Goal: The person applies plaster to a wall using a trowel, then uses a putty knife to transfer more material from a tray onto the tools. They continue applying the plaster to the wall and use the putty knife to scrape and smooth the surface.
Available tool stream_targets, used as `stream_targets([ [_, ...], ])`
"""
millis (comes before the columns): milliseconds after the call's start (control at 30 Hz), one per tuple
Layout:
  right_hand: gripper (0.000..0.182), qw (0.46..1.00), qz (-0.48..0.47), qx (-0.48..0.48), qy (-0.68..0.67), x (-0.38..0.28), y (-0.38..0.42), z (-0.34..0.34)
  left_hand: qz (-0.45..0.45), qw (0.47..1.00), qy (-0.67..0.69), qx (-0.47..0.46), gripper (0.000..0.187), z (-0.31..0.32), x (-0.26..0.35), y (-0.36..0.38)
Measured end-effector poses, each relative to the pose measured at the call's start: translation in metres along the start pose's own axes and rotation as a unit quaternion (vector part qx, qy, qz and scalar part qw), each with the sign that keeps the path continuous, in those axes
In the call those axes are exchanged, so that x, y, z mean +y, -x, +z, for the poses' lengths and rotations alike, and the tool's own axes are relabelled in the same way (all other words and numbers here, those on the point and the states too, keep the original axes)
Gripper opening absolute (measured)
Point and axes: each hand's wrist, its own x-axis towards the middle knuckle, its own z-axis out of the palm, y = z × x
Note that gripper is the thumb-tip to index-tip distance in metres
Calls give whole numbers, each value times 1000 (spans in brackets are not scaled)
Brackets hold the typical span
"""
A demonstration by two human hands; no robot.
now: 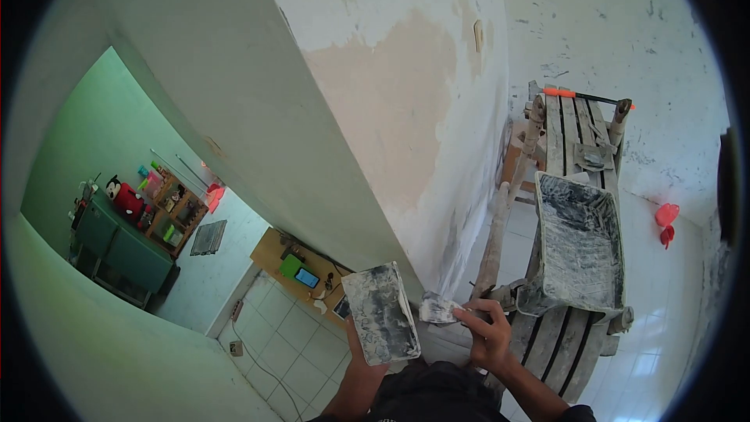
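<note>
My left hand (366, 355) is closed on a rectangular plaster board (381, 314) smeared with grey and white paste; its fingers are mostly hidden behind the board. Pinched between the fingers of my right hand (491, 336) is a putty knife (439, 310), its blade coated white and pointing left toward the board's edge. Both tools hang at waist height before the wall corner. Above them, the white wall (476, 141) carries a large beige patch (391, 101). Right of my right hand, a paste-caked tray (582, 242) rests on a slatted wooden bench (558, 344).
On the bench's far end lie an orange-handled hammer (574, 95) and a flat grey tool (594, 158). A low wooden table (269, 256) with a phone (306, 277) stands left of the corner. A cable (269, 375) crosses the tiles. Red objects (666, 217) lie right.
</note>
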Motion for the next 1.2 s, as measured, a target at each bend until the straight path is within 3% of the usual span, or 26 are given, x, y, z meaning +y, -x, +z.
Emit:
stream_targets([
  [67, 53, 1000, 11, 5, 20, -1, -7, -19, 12, 999, 25, 33, 60, 9, 6, -2],
  [133, 48, 987, 64, -15, -144, -18, -32, -44, -5, 998, -4, 60, 58, 9, 13, -2],
  [167, 48, 987, 67, -13, -143, -32, -46, -58, -9, 998, -4, 61, 58, 7, 16, -3],
  [233, 47, 974, 131, -133, -131, -56, -73, -82, -75, 994, -45, 66, 57, 1, 21, -7],
  [367, 50, 979, 87, -169, -74, -66, -101, -93, -120, 992, 2, 36, 51, -5, 25, -10],
  [467, 50, 968, 108, -224, -30, -77, -115, -96, -147, 985, -78, 33, 64, -45, 20, -10],
  [767, 54, 959, 129, -251, 2, -70, -115, -98, -123, 934, -294, 163, 58, 28, 16, -16],
  [867, 54, 950, 141, -278, -28, -53, -109, -100, -123, 927, -315, 161, 52, 25, 17, -19],
  [933, 55, 953, 127, -276, -14, -56, -112, -100, -206, 971, -110, 60, 50, 4, 23, -24],
  [1000, 56, 955, 113, -273, 1, -62, -113, -100, -208, 966, -130, 79, 50, -39, 17, -34],
  [1067, 56, 951, 106, -287, 46, -65, -113, -102, -208, 962, -149, 97, 50, -39, 15, -38],
  [1133, 56, 954, 114, -274, 32, -58, -104, -100, -200, 979, -20, -22, 52, -2, 17, -33],
  [1167, 56, 957, 122, -263, 19, -54, -99, -99, -200, 979, -20, -21, 52, 1, 15, -29],
  [1200, 56, 957, 123, -264, 18, -48, -96, -97, -161, 972, -167, 32, 53, 0, 10, -24],
])
